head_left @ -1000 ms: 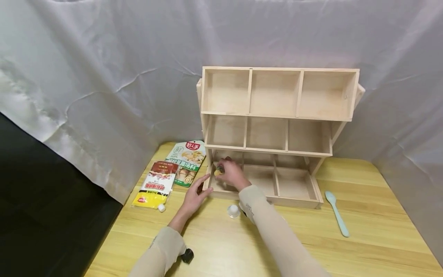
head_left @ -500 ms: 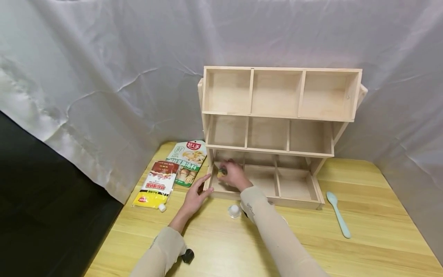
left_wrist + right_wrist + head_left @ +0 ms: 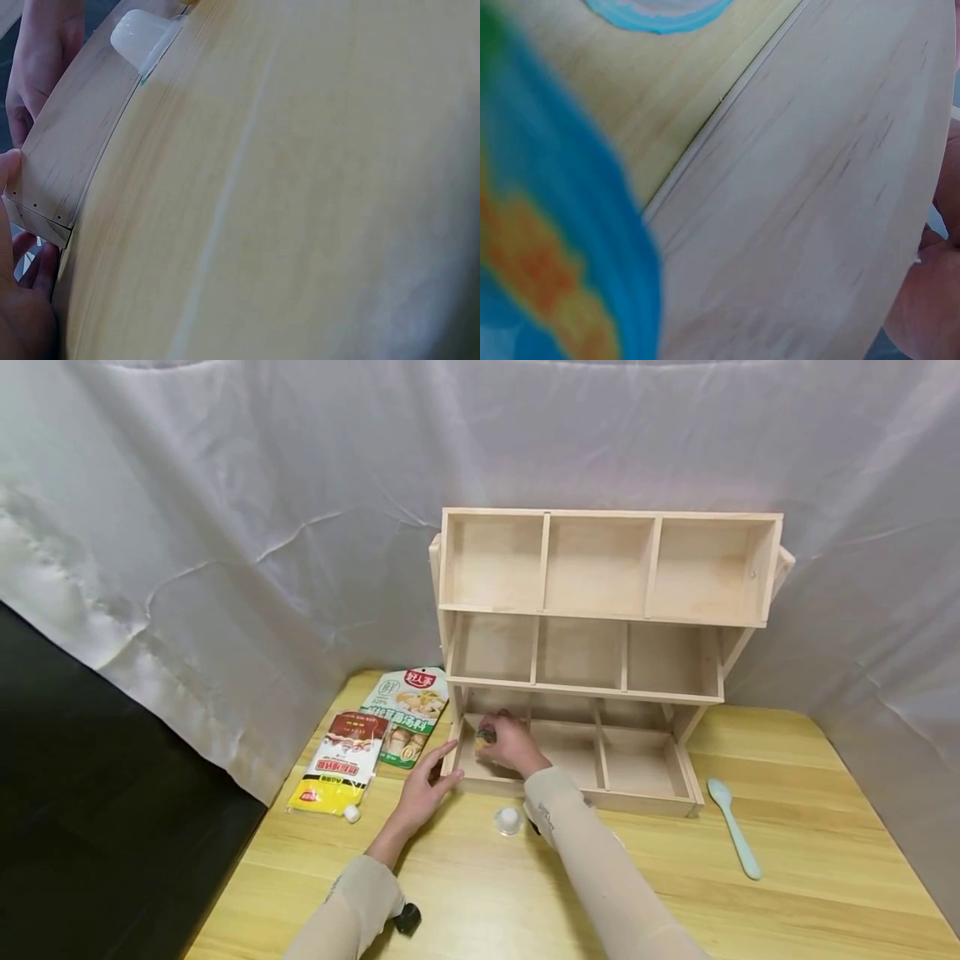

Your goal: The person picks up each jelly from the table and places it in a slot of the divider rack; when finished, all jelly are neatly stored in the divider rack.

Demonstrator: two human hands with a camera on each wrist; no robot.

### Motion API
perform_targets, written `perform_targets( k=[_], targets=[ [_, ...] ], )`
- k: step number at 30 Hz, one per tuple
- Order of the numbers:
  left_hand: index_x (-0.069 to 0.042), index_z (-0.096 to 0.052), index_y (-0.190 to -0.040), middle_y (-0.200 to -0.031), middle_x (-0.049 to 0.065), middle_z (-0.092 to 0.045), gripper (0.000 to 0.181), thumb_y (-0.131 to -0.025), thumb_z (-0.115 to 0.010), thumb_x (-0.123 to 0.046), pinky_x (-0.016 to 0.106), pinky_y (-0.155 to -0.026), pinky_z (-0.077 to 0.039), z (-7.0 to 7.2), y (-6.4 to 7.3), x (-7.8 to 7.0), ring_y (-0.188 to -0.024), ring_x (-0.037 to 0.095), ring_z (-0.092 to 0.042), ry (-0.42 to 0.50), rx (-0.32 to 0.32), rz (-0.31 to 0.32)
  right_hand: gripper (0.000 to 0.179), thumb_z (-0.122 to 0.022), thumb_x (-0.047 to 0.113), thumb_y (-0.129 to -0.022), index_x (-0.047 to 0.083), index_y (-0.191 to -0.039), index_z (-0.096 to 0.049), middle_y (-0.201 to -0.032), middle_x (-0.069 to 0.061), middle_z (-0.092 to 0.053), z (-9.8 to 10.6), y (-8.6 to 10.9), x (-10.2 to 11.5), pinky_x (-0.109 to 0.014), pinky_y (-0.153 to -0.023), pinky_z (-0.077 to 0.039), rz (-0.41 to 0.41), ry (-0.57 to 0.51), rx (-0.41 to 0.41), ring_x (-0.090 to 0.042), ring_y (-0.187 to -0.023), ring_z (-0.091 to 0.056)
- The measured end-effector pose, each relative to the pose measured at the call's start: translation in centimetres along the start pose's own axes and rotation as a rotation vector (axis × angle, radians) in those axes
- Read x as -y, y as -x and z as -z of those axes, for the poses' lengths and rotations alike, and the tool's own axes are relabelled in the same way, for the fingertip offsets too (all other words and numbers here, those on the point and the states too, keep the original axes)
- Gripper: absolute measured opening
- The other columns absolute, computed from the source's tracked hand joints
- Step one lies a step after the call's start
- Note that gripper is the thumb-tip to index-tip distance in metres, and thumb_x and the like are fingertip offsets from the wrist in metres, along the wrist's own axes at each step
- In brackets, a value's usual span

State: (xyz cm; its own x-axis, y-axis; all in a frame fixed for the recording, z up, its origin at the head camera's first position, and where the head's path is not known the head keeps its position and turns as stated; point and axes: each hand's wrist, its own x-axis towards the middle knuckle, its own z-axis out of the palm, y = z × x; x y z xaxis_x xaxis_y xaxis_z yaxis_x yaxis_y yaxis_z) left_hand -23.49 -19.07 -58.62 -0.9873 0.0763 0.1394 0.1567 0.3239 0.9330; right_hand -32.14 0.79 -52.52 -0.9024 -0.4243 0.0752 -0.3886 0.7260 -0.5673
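Note:
A light wooden rack (image 3: 645,806) rises in three tiers of compartments. In its bottom left compartment my right hand (image 3: 517,747) pinches a small rounded item (image 3: 485,741), dark green and yellow-orange, its kind unclear behind the fingers. The right wrist view shows fingertips (image 3: 922,307) past the front wall, but not that item. My left hand (image 3: 422,795) holds the rack's front left corner; in the left wrist view the thumb and curled fingers (image 3: 45,266) lie on either side of it. A small white cup (image 3: 509,820) with a clear rim lies on the table before the rack.
Left of the rack lie a green-and-white food pouch (image 3: 408,714) and a red, white and yellow spouted pouch (image 3: 341,764). A pale blue spoon (image 3: 735,831) lies to the right. Blurred blue-and-orange printing (image 3: 562,262) fills part of the right wrist view.
My right hand has shifted slightly right inside the compartment, still pinching the small item. The left hand stays at the corner. The head view has moved slightly.

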Motion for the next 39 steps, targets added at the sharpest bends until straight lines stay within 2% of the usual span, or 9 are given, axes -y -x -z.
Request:
perform_targets(
  k=[6, 11, 16, 22, 28, 33, 39],
  targets=[
    [-0.023, -0.05, -0.154, -0.163, 0.008, -0.043, 0.059, -0.1, -0.07, -0.032, 0.051, -0.124, -0.034, -0.1, 0.2, -0.1, -0.151, 0.034, -0.039, -0.003, -0.01, -0.011, 0.049, -0.092, 0.019, -0.078, 0.009, -0.121, -0.071, -0.115, -0.009, -0.063, 0.0, 0.1, -0.1, -0.046, -0.103, -0.055, 0.0, -0.01, 0.008, -0.027, -0.106, -0.063],
    [-0.02, -0.053, -0.152, -0.161, 0.01, -0.045, 0.058, -0.099, -0.072, -0.029, 0.054, -0.123, -0.034, -0.1, 0.3, -0.3, -0.15, 0.036, -0.04, 0.03, -0.019, -0.027, 0.051, -0.091, 0.019, -0.079, 0.009, -0.125, -0.071, -0.118, -0.009, -0.063, 0.2, 0.1, 0.1, -0.044, -0.104, -0.054, -0.015, -0.026, 0.033, -0.027, -0.107, -0.063],
    [-0.02, -0.054, -0.151, -0.16, 0.009, -0.046, 0.057, -0.098, -0.073, -0.028, 0.054, -0.123, -0.034, -0.1, 0.3, -0.2, -0.15, 0.035, -0.04, 0.04, -0.019, -0.026, 0.052, -0.091, 0.018, -0.079, 0.009, -0.126, -0.071, -0.12, -0.009, -0.063, 0.4, 0.3, 0.4, -0.044, -0.104, -0.054, -0.025, -0.038, 0.057, -0.027, -0.107, -0.063],
    [-0.023, -0.051, -0.153, -0.162, 0.005, -0.044, 0.058, -0.1, -0.071, -0.031, 0.05, -0.124, -0.034, -0.2, 0.2, -0.1, -0.151, 0.031, -0.039, 0.01, -0.013, -0.018, 0.049, -0.091, 0.018, -0.078, 0.008, -0.122, -0.072, -0.118, -0.01, -0.064, 0.4, 0.2, 0.7, -0.044, -0.103, -0.054, 0.008, -0.035, 0.058, -0.026, -0.106, -0.062],
    [-0.023, -0.05, -0.154, -0.163, 0.008, -0.043, 0.058, -0.1, -0.07, -0.032, 0.052, -0.125, -0.032, -0.3, 0.2, 0.0, -0.152, 0.034, -0.037, 0.017, -0.008, -0.014, 0.051, -0.09, 0.02, -0.08, 0.008, -0.126, -0.071, -0.12, -0.009, -0.064, 0.5, 0.4, 0.7, -0.044, -0.105, -0.053, 0.006, -0.014, 0.068, -0.027, -0.11, -0.063],
    [-0.022, -0.05, -0.154, -0.163, 0.008, -0.043, 0.057, -0.101, -0.07, -0.029, 0.052, -0.125, -0.031, -0.3, 0.3, -0.2, -0.152, 0.034, -0.037, 0.021, -0.011, -0.017, 0.051, -0.089, 0.018, -0.081, 0.005, -0.127, -0.07, -0.124, -0.013, -0.066, 1.5, 0.8, 0.9, -0.047, -0.106, -0.052, 0.025, -0.038, 0.082, -0.031, -0.114, -0.063],
    [-0.021, -0.051, -0.154, -0.162, 0.008, -0.044, 0.058, -0.1, -0.07, -0.031, 0.051, -0.124, -0.033, -0.3, 0.2, -0.4, -0.152, 0.033, -0.038, 0.01, -0.02, -0.021, 0.053, -0.086, 0.011, -0.084, 0.001, -0.133, -0.067, -0.132, -0.018, -0.068, 4.1, 2.4, 1.5, -0.051, -0.103, -0.055, 0.049, -0.079, 0.096, -0.039, -0.119, -0.065]
  ],
)
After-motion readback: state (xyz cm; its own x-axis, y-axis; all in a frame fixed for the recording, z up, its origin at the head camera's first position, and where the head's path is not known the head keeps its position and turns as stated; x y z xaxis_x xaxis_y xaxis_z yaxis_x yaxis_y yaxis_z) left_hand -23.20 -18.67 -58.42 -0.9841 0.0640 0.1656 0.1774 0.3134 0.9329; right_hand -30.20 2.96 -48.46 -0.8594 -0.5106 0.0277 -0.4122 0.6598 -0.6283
